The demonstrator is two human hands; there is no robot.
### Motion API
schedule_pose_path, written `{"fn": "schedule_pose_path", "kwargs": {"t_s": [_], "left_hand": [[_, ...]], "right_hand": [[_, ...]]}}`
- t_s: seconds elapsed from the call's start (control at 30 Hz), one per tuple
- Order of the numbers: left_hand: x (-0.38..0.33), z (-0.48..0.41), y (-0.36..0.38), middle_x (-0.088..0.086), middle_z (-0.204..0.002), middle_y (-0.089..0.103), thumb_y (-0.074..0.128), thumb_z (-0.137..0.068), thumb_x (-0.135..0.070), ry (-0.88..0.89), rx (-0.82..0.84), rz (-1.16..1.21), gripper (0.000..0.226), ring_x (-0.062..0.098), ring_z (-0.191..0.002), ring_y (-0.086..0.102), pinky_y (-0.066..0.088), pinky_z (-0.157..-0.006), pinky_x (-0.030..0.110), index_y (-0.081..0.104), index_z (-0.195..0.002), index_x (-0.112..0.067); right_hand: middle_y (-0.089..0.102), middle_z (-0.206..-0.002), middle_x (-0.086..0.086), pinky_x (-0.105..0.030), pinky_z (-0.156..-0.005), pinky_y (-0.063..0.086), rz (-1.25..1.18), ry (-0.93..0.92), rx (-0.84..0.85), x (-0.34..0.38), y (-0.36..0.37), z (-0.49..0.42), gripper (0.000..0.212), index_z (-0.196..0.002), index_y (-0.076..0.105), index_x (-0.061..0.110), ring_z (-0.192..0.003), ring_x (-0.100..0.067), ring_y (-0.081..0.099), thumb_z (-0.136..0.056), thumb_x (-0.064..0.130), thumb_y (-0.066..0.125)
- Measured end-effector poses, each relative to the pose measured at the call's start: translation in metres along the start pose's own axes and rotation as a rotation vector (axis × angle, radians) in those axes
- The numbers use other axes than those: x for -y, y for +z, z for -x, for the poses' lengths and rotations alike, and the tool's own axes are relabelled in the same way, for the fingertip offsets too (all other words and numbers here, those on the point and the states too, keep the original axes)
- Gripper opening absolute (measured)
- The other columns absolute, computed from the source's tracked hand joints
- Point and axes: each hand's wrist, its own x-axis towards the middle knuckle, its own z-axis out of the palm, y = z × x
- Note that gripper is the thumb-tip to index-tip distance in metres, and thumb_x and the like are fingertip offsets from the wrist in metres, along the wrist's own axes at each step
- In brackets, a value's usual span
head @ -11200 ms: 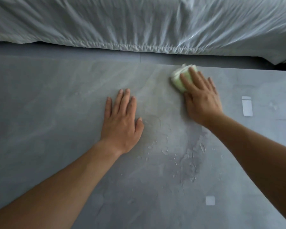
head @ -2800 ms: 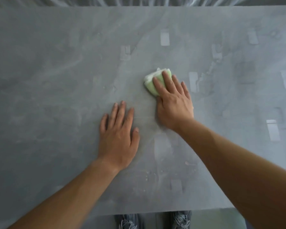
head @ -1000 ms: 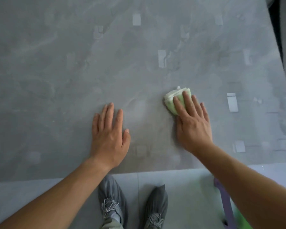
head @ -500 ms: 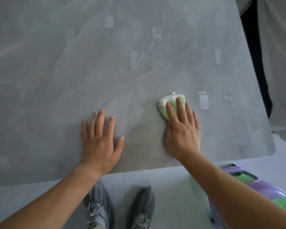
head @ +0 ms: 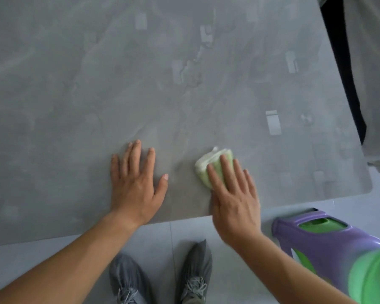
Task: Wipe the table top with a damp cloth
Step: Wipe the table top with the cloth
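A folded pale green cloth lies on the grey stone-look table top, close to its near edge. My right hand presses flat on the cloth with straight fingers and covers its near half. My left hand rests flat on the bare table top, palm down with fingers spread, a hand's width to the left of the cloth.
The table's near edge runs just behind my wrists and its rounded corner is at the right. A purple and green plastic object stands on the floor at lower right. My grey shoes are below. Grey fabric hangs at right.
My right hand has slid the cloth back toward the near edge of the table. My left hand stays flat on the table. The view has tilted down, showing more floor.
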Motion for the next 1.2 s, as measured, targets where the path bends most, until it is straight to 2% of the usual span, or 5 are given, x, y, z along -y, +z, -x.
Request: {"fn": "schedule_pose_path", "kwargs": {"t_s": [0.17, 0.37, 0.6, 0.77, 1.2], "left_hand": [[0.036, 0.008, -0.009, 0.026, -0.153, 0.033, 0.045, -0.092, -0.038, 0.068, -0.07, 0.136, 0.059, 0.043, -0.138, 0.034, 0.028, -0.114, 0.052, 0.047, -0.141, -0.004], [0.107, 0.012, -0.014, 0.024, -0.153, 0.032, 0.042, -0.09, -0.04, -0.063, -0.031, 0.011, 0.058, 0.044, -0.141, 0.028, 0.022, -0.115, 0.06, 0.048, -0.141, -0.012], [0.142, 0.013, -0.019, 0.007, -0.157, 0.036, 0.037, -0.094, -0.039, 0.028, -0.035, 0.078, 0.052, 0.028, -0.144, 0.033, 0.03, -0.107, 0.048, 0.05, -0.141, -0.021], [0.169, 0.013, -0.014, 0.001, -0.159, 0.032, 0.037, -0.096, -0.034, 0.16, -0.013, 0.074, 0.051, 0.022, -0.146, 0.031, 0.03, -0.101, 0.04, 0.046, -0.144, -0.023], [0.184, 0.013, -0.016, -0.001, -0.161, 0.029, 0.032, -0.1, -0.033, 0.221, 0.016, 0.152, 0.049, 0.017, -0.148, 0.026, 0.034, -0.103, 0.041, 0.045, -0.146, -0.02]], "right_hand": [[0.028, -0.163, -0.007, -0.055, -0.117, 0.027, -0.016, -0.232, 0.064, 0.029, 0.009, 0.001, 0.066, -0.149, 0.045, 0.027, -0.151, -0.033, 0.023, -0.085, 0.017, 0.059], [0.018, -0.166, -0.005, -0.048, -0.124, 0.011, -0.045, 0.149, 0.012, 0.075, 0.023, -0.066, 0.069, -0.154, 0.032, 0.033, -0.153, -0.031, 0.014, -0.087, 0.023, 0.043], [0.023, -0.165, -0.004, -0.053, -0.12, 0.022, -0.012, -0.354, 0.139, 0.129, 0.038, -0.008, 0.069, -0.15, 0.041, 0.029, -0.153, -0.03, 0.016, -0.085, 0.019, 0.06], [0.024, -0.164, -0.004, -0.051, -0.122, 0.018, -0.036, -0.089, 0.056, 0.165, 0.05, -0.066, 0.066, -0.151, 0.038, 0.031, -0.152, -0.031, 0.02, -0.088, 0.02, 0.053], [0.025, -0.164, -0.004, -0.053, -0.121, 0.019, -0.012, -0.305, 0.11, 0.18, 0.053, -0.05, 0.062, -0.152, 0.039, 0.031, -0.153, -0.03, 0.017, -0.091, 0.025, 0.047]]}}
